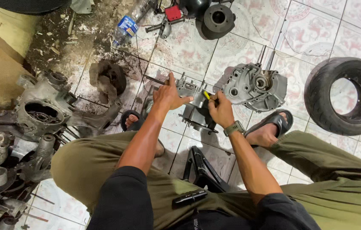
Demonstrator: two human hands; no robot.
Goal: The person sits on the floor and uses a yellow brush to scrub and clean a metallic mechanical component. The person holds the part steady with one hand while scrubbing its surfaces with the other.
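Note:
My left hand (pixel 169 96) rests on top of a grey metal engine casing (pixel 191 96) that stands on the tiled floor between my feet, fingers closed over its upper edge. My right hand (pixel 219 108) grips a small tool with a yellow and black handle (pixel 206 94), its tip against the right side of that casing. A watch sits on my right wrist. A second, larger grey crankcase half (pixel 255 85) with protruding studs lies just right of my right hand.
A small black tyre (pixel 346 96) lies at the right. A dirty old engine (pixel 40 115) and more greasy parts fill the left. A finned cylinder (pixel 218 19), a red part (pixel 172 12) and a plastic bottle (pixel 127 25) lie at the top. A black tool (pixel 189 198) rests on my lap.

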